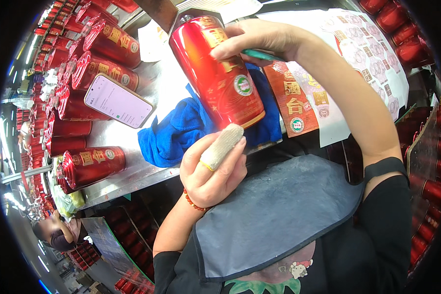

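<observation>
A shiny red bottle [196, 73] with gold lettering and a round green-and-white emblem lies tilted over a blue cloth [174, 132]. My right hand [264, 41] rests on its upper side, thumb pressed on the gold lettering. Tucked in that same hand is a slim teal tool [262, 55], mostly covered by the palm. At the bottle's lower end my left hand [213, 169] is closed, its fingers curled against the base. One finger of it wears a pale fabric finger cot [223, 147] with a yellow edge.
Several red bottles [95, 164] crowd the metal table's left side, beside a lit phone [117, 102]. Right of the cloth lie a red label sheet [290, 98] and printed white sheets [377, 59]. A brown metal bar [158, 12] reaches the bottle's top. Another person [63, 232] is far left.
</observation>
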